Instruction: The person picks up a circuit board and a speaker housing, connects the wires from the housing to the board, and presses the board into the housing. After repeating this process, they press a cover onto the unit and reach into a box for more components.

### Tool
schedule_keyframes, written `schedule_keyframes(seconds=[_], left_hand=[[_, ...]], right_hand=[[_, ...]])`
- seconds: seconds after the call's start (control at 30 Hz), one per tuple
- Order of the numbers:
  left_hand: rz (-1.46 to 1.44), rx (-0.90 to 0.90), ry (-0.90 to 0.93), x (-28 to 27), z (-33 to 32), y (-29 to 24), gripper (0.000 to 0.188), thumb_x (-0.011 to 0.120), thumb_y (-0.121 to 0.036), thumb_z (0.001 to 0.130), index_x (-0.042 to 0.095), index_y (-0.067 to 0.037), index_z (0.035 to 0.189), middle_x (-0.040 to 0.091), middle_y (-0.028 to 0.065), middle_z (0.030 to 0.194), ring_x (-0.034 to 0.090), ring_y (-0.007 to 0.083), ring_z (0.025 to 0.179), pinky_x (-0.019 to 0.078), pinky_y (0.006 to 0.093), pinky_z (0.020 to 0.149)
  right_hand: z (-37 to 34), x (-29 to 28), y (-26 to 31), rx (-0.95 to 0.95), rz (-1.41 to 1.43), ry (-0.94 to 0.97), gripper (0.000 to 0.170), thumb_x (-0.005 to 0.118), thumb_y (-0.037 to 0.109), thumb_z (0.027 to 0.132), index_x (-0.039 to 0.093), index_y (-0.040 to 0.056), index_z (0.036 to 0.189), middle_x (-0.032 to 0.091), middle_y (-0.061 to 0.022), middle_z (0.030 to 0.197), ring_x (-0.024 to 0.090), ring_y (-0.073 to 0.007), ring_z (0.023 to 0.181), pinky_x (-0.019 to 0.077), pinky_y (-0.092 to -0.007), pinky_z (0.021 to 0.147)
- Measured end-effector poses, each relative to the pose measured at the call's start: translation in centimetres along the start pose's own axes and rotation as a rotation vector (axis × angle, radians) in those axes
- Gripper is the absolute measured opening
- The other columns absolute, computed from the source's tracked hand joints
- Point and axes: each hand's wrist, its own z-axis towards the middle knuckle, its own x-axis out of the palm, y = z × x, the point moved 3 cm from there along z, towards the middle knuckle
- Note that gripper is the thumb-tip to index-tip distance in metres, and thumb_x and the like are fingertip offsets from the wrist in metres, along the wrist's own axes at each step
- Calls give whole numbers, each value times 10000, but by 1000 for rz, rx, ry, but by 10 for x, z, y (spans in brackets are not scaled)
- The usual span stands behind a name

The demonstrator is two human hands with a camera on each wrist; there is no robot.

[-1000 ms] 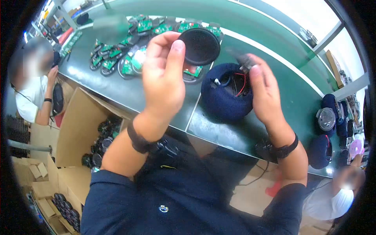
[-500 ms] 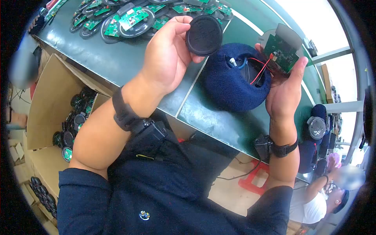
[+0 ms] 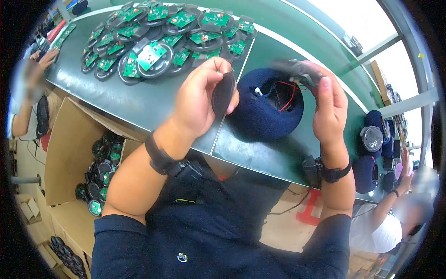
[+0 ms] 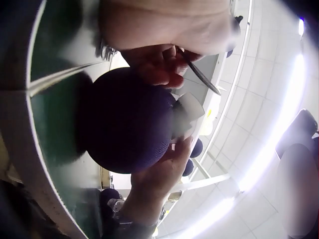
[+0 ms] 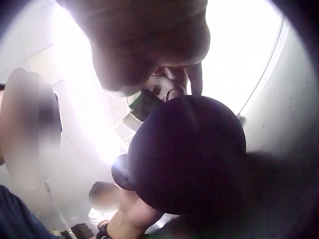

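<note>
My left hand (image 3: 197, 100) pinches a thin black disc (image 3: 223, 95), turned nearly edge-on to the head view, left of a navy knitted round body (image 3: 267, 118) on the green table. Red wires run from the body's open top toward a circuit board piece (image 3: 304, 73), which my right hand (image 3: 331, 111) holds over the opening's right side; motion blurs that piece. In the left wrist view the knitted body (image 4: 127, 122) sits between both hands. The right wrist view shows the disc (image 5: 122, 172) beside the body (image 5: 189, 154) and the green board (image 5: 144, 104) above it.
Several black rings with green boards (image 3: 151, 58) are piled at the table's back left. An open cardboard box (image 3: 67, 153) with similar parts stands below the left edge. More navy bodies (image 3: 364, 174) lie at the right. People sit at both sides.
The disc has turned from face-on to nearly edge-on and moved lower in the head view. The board in my right hand has tilted from its upright pose. Both hands keep their hold.
</note>
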Motion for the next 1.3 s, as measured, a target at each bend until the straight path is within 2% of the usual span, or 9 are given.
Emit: schedule_keyframes(seconds=[0.07, 0.23, 0.37, 0.87, 0.97, 1.03, 1.07, 1.17, 1.3], left_hand=[[31, 3, -14, 1, 0, 0, 153, 432, -243, 944, 468, -94, 951, 428, 46, 642, 509, 204, 559, 399, 301, 534], [14, 21, 10, 2, 1, 1, 133, 443, -235, 940, 455, -104, 964, 427, 49, 632, 512, 217, 555, 413, 305, 552], [61, 46, -14, 2, 0, 2, 133, 444, -235, 937, 453, -103, 958, 436, 55, 634, 510, 219, 550, 416, 306, 553], [83, 78, -5, 5, 0, 1, 133, 437, -228, 925, 455, -99, 948, 457, 65, 668, 524, 225, 586, 438, 324, 585], [90, 99, -9, 9, 0, 2, 128, 445, -216, 908, 452, -93, 939, 475, 79, 696, 546, 246, 649, 458, 340, 645], [72, 103, 37, 9, 1, 3, 121, 446, -204, 899, 449, -85, 923, 509, 102, 748, 580, 287, 757, 482, 380, 758], [74, 81, 34, 10, 2, 5, 119, 438, -204, 905, 449, -87, 919, 533, 111, 778, 601, 308, 814, 485, 410, 821], [57, 45, 120, 11, 6, 13, 114, 437, -200, 917, 452, -87, 928, 568, 125, 834, 629, 335, 916, 480, 440, 898], [23, -38, 137, 12, 7, 13, 87, 437, -167, 935, 471, -89, 957, 607, 136, 951, 628, 331, 1013, 465, 428, 936]], right_hand=[[0, 3, 7, -141, -238, 82, 350, 451, 217, 1082, 631, -47, 1226, 668, -123, 1206, 624, -213, 1118, 468, -337, 1005], [-15, -7, -3, 76, -114, -68, 355, 472, 216, 1079, 607, -52, 1269, 648, -126, 1233, 592, -171, 1150, 462, -312, 1010], [-21, 4, 3, 23, -74, -164, 392, 463, 230, 1083, 569, -56, 1329, 636, -128, 1254, 592, -170, 1140, 458, -321, 1016], [-28, 1, 4, 53, -177, -120, 452, 350, 247, 1108, 470, -34, 1441, 572, -152, 1374, 597, -240, 1212, 496, -381, 1028], [-28, -3, 7, 73, -231, -75, 406, 415, 217, 1081, 530, -37, 1376, 532, -189, 1412, 525, -280, 1302, 451, -400, 1056], [-27, -7, 12, -91, -531, 164, 435, 641, 280, 960, 550, 8, 1287, 463, -251, 1442, 480, -353, 1339, 406, -433, 1084], [-27, -4, 13, -99, -524, 156, 435, 641, 280, 960, 550, 8, 1287, 463, -251, 1442, 480, -353, 1339, 406, -433, 1084], [-29, 6, 14, -55, -707, 197, 800, 879, 405, 698, 443, 57, 1271, 367, -313, 1482, 393, -459, 1394, 372, -480, 1114], [-21, -6, 7, 11, -700, 141, 794, 887, 405, 700, 445, 45, 1253, 383, -311, 1471, 400, -451, 1392, 373, -464, 1118]])
